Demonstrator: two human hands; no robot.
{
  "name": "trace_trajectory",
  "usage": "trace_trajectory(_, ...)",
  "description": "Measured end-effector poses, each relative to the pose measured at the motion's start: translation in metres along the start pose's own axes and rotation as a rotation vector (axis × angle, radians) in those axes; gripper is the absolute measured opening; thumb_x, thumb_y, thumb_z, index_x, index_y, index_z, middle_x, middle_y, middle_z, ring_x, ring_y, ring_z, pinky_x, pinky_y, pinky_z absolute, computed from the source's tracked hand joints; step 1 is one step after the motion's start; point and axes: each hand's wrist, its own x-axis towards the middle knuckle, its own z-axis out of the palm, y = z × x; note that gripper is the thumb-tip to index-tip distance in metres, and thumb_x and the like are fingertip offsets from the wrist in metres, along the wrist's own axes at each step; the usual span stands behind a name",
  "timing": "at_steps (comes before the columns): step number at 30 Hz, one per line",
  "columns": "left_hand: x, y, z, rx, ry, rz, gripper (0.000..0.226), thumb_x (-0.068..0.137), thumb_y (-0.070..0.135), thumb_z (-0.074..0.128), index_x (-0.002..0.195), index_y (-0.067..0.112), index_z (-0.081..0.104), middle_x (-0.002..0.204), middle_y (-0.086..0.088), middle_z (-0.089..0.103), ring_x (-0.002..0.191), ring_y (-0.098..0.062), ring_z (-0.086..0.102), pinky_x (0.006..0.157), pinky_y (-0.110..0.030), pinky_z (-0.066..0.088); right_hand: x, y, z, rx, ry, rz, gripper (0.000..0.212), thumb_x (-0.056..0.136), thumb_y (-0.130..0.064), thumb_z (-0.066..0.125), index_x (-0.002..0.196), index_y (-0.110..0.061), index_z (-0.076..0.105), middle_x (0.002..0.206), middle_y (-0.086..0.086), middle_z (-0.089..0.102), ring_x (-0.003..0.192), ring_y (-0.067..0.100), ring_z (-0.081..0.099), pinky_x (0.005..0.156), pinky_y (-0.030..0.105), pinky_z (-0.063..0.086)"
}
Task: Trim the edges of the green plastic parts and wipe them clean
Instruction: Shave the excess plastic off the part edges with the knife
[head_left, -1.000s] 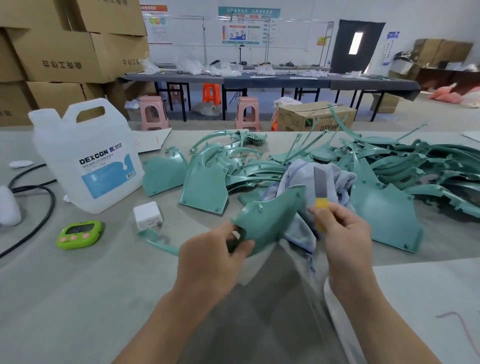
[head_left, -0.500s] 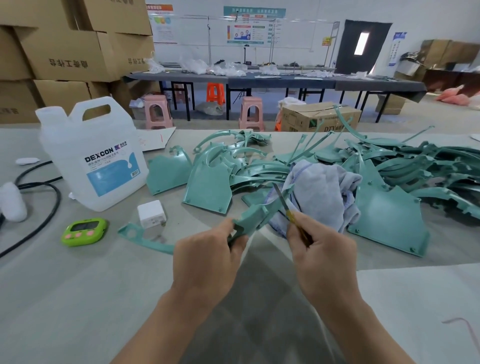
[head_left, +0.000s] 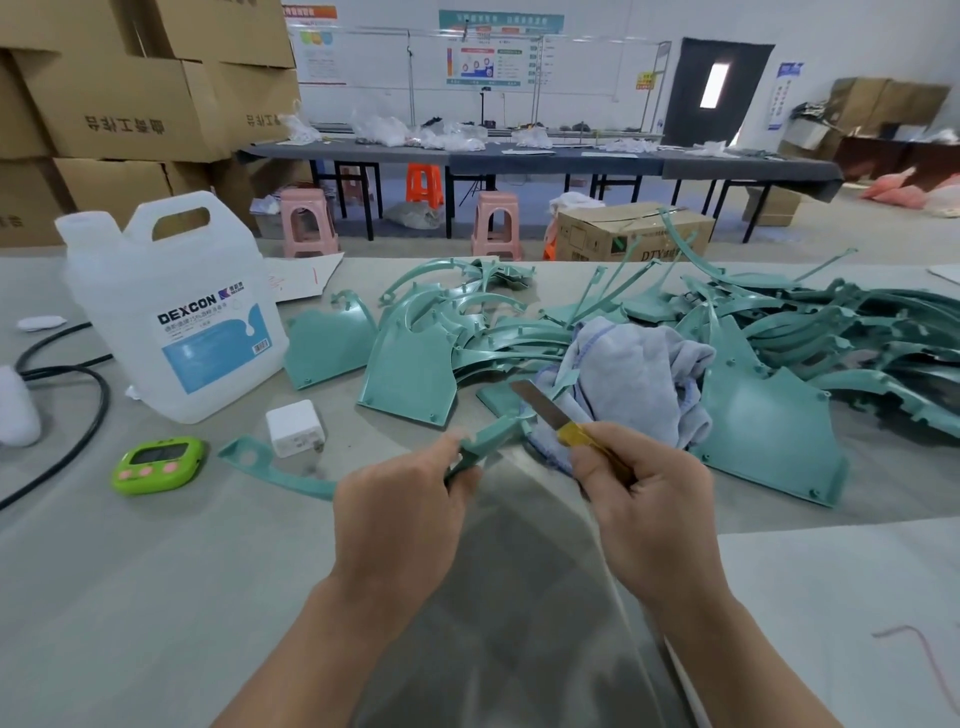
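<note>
Green part (head_left: 488, 434) in left hand (head_left: 405, 499), knife (head_left: 550, 410) in right hand (head_left: 644, 493)

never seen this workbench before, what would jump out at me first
The big heap of green plastic parts sprawls across the middle and right of the table, with a pale blue cloth bunched on it. Up front, the left hand holds one green part while the right hand sets a yellow-handled blade against its edge. A large white DEXCON jug stands at the left.
</note>
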Motion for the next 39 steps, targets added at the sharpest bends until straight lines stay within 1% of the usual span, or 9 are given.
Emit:
trace_trajectory(7, -0.002, -0.004, -0.001, -0.009, 0.0, 0.022, 0.032, 0.067, 0.037, 0.09, 0.095, 0.028, 0.079, 0.05, 0.004, 0.062, 0.039, -0.02, 0.057, 0.044, -0.022, 0.033, 0.009, 0.02, -0.004, -0.278, 0.145, 0.183, 0.023, 0.095, -0.019, 0.061, 0.073, -0.022, 0.061, 0.066, -0.007, 0.055, 0.061, 0.016, 0.046, 0.057, 0.021, 0.037)
trace_trajectory(10, -0.002, -0.003, -0.003, -0.016, -0.005, 0.013, 0.032, 0.069, 0.039, 0.089, 0.098, 0.03, 0.079, 0.051, 0.004, 0.063, 0.041, -0.021, 0.058, 0.043, -0.025, 0.04, 0.009, 0.015, -0.007, -0.128, 0.2, 0.158, 0.021, 0.093, -0.024, 0.06, 0.076, -0.034, 0.067, 0.069, -0.012, 0.061, 0.064, 0.012, 0.052, 0.059, 0.025, 0.042)
trace_trajectory(16, -0.001, -0.004, 0.001, -0.027, 0.008, 0.126, 0.035, 0.057, 0.035, 0.095, 0.089, 0.033, 0.08, 0.057, 0.007, 0.067, 0.047, -0.018, 0.06, 0.046, -0.022, 0.037, 0.013, 0.009, 0.0, 0.07, -0.263, 0.139, 0.011, 0.079, -0.023, 0.07, 0.07, -0.028, 0.076, 0.127, -0.032, 0.064, 0.13, -0.006, 0.05, 0.104, 0.022, 0.04)
trace_trajectory(23, 0.0, -0.019, 0.008, -0.175, 0.024, 0.131, 0.037, 0.059, 0.031, 0.096, 0.091, 0.033, 0.079, 0.072, 0.012, 0.073, 0.067, -0.013, 0.063, 0.058, -0.027, 0.048, 0.011, 0.01, -0.004, 0.109, -0.37, 0.116, 0.016, 0.077, -0.02, 0.073, 0.072, -0.035, 0.078, 0.093, -0.016, 0.076, 0.102, 0.006, 0.068, 0.085, 0.026, 0.055)
trace_trajectory(25, 0.001, -0.016, 0.01, -0.171, 0.147, 0.155, 0.038, 0.062, 0.021, 0.094, 0.097, 0.024, 0.08, 0.084, 0.006, 0.076, 0.09, -0.016, 0.064, 0.089, -0.033, 0.049, 0.007, 0.009, 0.001, 0.11, -0.261, 0.144, 0.011, 0.079, -0.018, 0.073, 0.073, -0.025, 0.079, 0.088, -0.011, 0.077, 0.088, 0.014, 0.071, 0.078, 0.036, 0.057)
trace_trajectory(28, 0.004, -0.008, 0.004, -0.201, 0.332, 0.114, 0.052, 0.073, 0.009, 0.085, 0.122, 0.013, 0.069, 0.119, 0.001, 0.069, 0.121, -0.026, 0.057, 0.12, -0.04, 0.03, 0.006, 0.009, 0.002, 0.108, -0.145, 0.155, 0.019, 0.085, -0.011, 0.076, 0.073, -0.027, 0.079, 0.081, -0.016, 0.076, 0.073, 0.004, 0.068, 0.065, 0.022, 0.051)
trace_trajectory(32, 0.003, -0.009, -0.007, -0.452, 0.499, -0.129, 0.055, 0.082, 0.026, 0.076, 0.129, 0.011, 0.051, 0.13, 0.001, 0.056, 0.118, -0.022, 0.053, 0.106, -0.023, 0.037, 0.014, 0.009, -0.009, 0.305, -0.003, 0.299, 0.009, 0.076, -0.017, 0.077, 0.074, -0.024, 0.082, 0.07, 0.014, 0.072, 0.063, 0.013, 0.057, 0.061, 0.028, 0.047)
trace_trajectory(36, 0.003, -0.017, -0.006, -0.648, -0.086, -0.146, 0.061, 0.073, 0.044, 0.083, 0.122, 0.05, 0.048, 0.11, 0.037, 0.056, 0.099, 0.01, 0.055, 0.084, -0.001, 0.038, 0.015, 0.011, -0.013, 0.466, -0.044, 0.456, 0.011, 0.07, -0.021, 0.073, 0.074, -0.015, 0.082, 0.073, 0.015, 0.075, 0.074, 0.026, 0.068, 0.071, 0.035, 0.054)
trace_trajectory(39, 0.002, -0.011, 0.004, -0.775, -0.299, -0.192, 0.031, 0.069, 0.056, 0.073, 0.098, 0.048, 0.066, 0.09, 0.038, 0.066, 0.077, 0.007, 0.065, 0.066, -0.007, 0.047, 0.014, 0.011, -0.006, 0.566, -0.124, 0.58, 0.005, 0.075, -0.012, 0.078, 0.076, -0.007, 0.081, 0.079, 0.016, 0.076, 0.081, 0.03, 0.074, 0.086, 0.04, 0.06)
